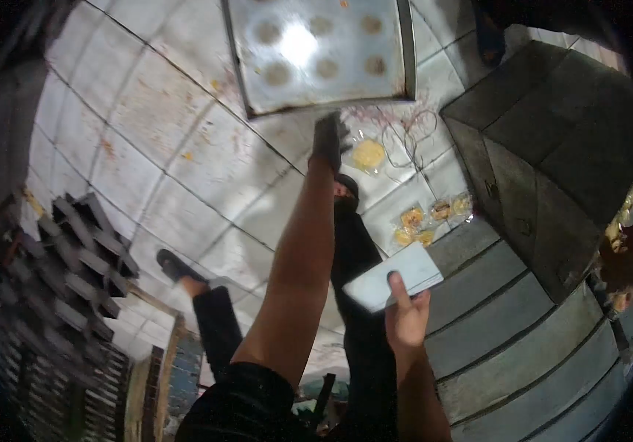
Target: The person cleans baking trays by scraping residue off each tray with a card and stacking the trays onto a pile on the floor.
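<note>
My left hand [329, 140], dark as if gloved, reaches forward just below the near edge of a metal tray [331, 105]. Its fingers are too dark and blurred to read. Right beside it, on the tiled floor, lies a clear packet with a round yellow item [368, 155]. Closer to me, my right hand [408, 317] grips a flat, white rectangular object [397, 276], thumb on top. Round, brownish marks show on the tray's shiny surface.
Several small clear packets [412, 219] lie right of centre. Thin cord [408, 140] is tangled below the tray. A large dark box-like block [545, 155] stands at right, above grey slats [493, 317]. Stacked dark pieces [73, 258] are at left.
</note>
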`<state>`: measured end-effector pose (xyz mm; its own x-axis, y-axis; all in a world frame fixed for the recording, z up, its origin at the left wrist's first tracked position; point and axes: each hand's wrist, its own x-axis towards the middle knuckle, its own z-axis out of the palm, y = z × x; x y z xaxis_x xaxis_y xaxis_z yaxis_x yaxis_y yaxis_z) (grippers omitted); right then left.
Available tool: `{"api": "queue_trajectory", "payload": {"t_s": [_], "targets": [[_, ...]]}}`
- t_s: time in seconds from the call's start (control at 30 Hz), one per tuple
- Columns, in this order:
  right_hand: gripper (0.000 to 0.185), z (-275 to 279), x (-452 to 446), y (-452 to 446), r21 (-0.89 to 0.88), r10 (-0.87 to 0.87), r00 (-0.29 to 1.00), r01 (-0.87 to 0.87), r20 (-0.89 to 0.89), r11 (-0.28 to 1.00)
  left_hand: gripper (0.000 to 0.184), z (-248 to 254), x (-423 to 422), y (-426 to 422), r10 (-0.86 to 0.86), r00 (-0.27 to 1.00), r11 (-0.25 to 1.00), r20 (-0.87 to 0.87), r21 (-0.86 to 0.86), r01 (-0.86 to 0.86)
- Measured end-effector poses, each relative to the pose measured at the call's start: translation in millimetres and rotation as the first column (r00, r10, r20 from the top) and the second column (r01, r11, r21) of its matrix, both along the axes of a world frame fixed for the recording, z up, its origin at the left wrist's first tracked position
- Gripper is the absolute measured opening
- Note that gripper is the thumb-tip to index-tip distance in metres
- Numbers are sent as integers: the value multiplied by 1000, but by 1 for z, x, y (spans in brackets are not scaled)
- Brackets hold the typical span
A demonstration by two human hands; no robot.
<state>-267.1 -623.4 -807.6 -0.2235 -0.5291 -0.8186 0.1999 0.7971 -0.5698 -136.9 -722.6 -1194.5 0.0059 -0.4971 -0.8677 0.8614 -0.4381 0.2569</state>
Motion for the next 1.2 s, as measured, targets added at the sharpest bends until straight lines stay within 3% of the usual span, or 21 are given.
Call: {"api": "queue_trajectory", "payload": {"t_s": [0.03,0.1,0.2,0.33,0.4,0.43,0.47,0.5,0.53,0.63,0.7,0.77,0.8,0.83,0.93,1.03,1.07,1.13,1.17,1.2], "targets": [[37,-3,-6,-1,54,-4,1000,3,19,999,61,35,4,-37,-24,996,993,91,117,14],[38,-5,-14,-3,89,-54,996,48,64,995,52,-3,-15,-63,124,981,981,149,130,-144],[37,-4,-17,-11,128,-83,992,72,90,989,38,3,-8,-75,251,925,939,286,161,-305],[37,-4,-11,-1,129,-49,992,33,118,991,20,75,53,-59,421,802,859,423,99,-503],[36,6,11,9,172,-52,989,27,140,985,13,122,107,-27,489,742,824,458,34,-565],[36,3,17,21,134,84,979,-110,185,985,15,141,139,-1,486,733,854,475,-81,-513],[36,6,28,33,89,219,950,-243,222,966,18,176,176,32,469,797,883,382,-170,-438],[27,13,44,41,99,304,929,-329,210,939,25,198,205,74,482,776,875,408,-174,-452],[26,18,63,52,19,392,899,-403,193,915,32,221,233,117,494,754,867,434,-178,-465],[27,27,126,80,9,528,809,-549,258,836,47,303,290,251,423,729,882,538,-60,-468],[28,22,188,108,-98,754,636,-750,164,654,58,339,306,330,330,733,897,595,43,-439],[36,-1,242,154,-215,947,316,-923,56,320,63,358,299,398,206,725,939,658,76,-336],[36,-15,272,188,-125,986,129,-985,-108,116,66,363,298,429,147,718,952,680,98,-288],[36,-21,304,205,-252,992,25,-968,-125,-7,73,355,304,457,196,746,943,636,87,-322],[39,-59,363,277,-396,961,-65,-902,-270,-172,85,346,324,502,327,733,889,597,70,-453],[40,-84,391,331,-350,943,-224,-886,-247,-303,89,320,335,559,354,753,867,554,106,-486],[40,-88,397,345,-337,940,-244,-887,-238,-315,89,317,339,571,363,757,859,543,120,-498],[42,-98,405,362,-390,871,-242,-820,-427,-419,95,306,341,588,344,770,869,537,129,-478],[45,-116,407,367,-448,826,-180,-768,-534,-457,97,299,339,598,348,766,872,541,113,-476],[45,-141,410,364,-439,824,-197,-767,-532,-467,100,292,338,606,352,762,875,544,97,-473]]}}
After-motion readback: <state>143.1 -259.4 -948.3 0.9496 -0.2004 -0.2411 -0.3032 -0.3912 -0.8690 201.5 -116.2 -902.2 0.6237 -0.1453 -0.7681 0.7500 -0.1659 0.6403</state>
